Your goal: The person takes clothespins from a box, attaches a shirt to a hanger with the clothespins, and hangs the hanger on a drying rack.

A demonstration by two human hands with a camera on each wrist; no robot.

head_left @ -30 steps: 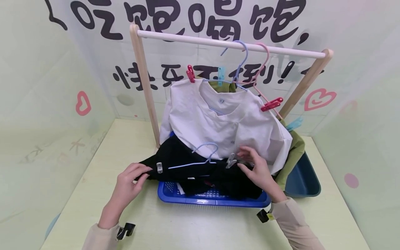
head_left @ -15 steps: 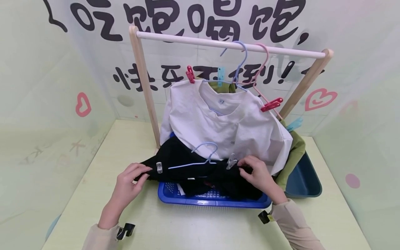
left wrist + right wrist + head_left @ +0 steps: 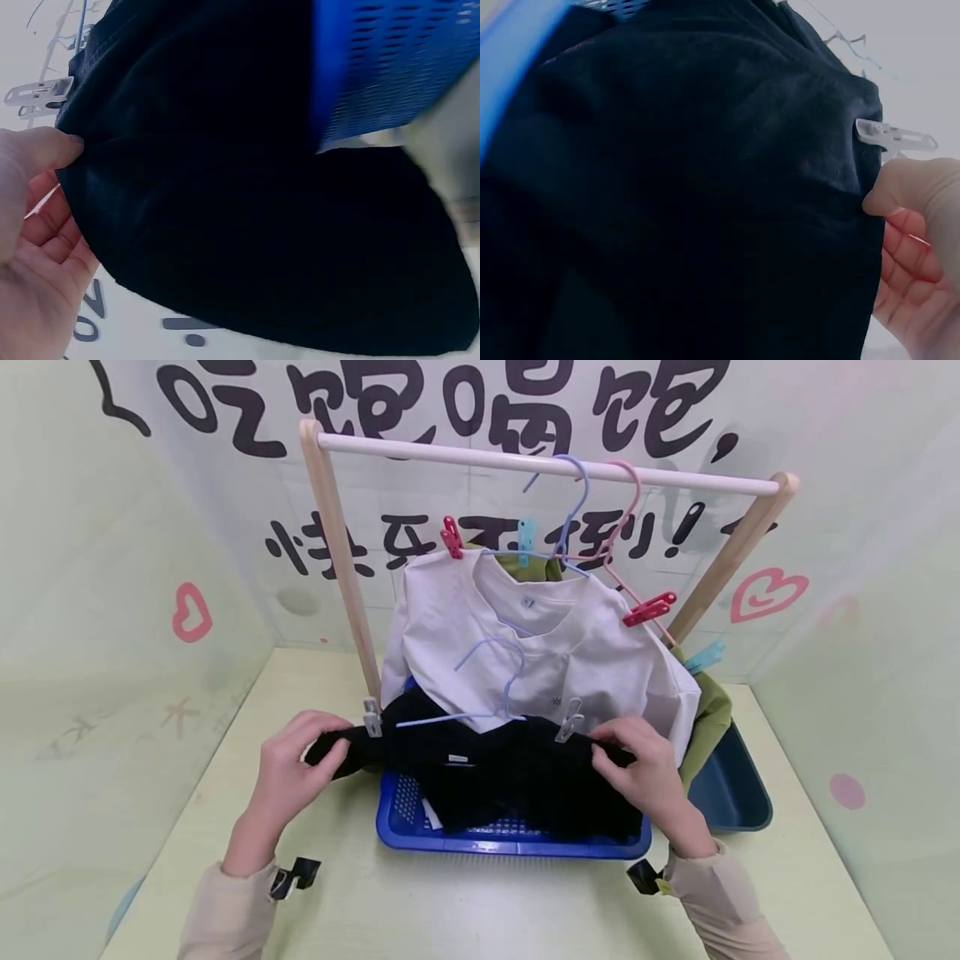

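Observation:
A black shirt (image 3: 517, 785) is stretched between my hands, its upper edge lifted over a blue basket (image 3: 517, 846). My left hand (image 3: 288, 768) pinches it at the left shoulder, thumb (image 3: 64, 146) in front. On the opposite side my right hand (image 3: 652, 772) pinches the right shoulder. A light-blue hanger (image 3: 442, 720) runs through the shirt, hook upward, overlapping a white shirt behind. Two clear clothespins grip the shoulders: the left clothespin (image 3: 41, 96) and the right clothespin (image 3: 892, 136), each close beside my fingers. A small white label (image 3: 458, 759) shows at the collar.
A wooden rack (image 3: 341, 543) with a white rod (image 3: 465, 456) stands behind. From it hang the white shirt (image 3: 517, 652) with red clothespins and an olive garment (image 3: 708, 718) on a pink hanger. A dark teal bin (image 3: 738, 793) is at the right.
My right hand has come from beside the right clothespin to pinch the black shirt. Both hands have raised the shirt with its hanger and spread slightly apart.

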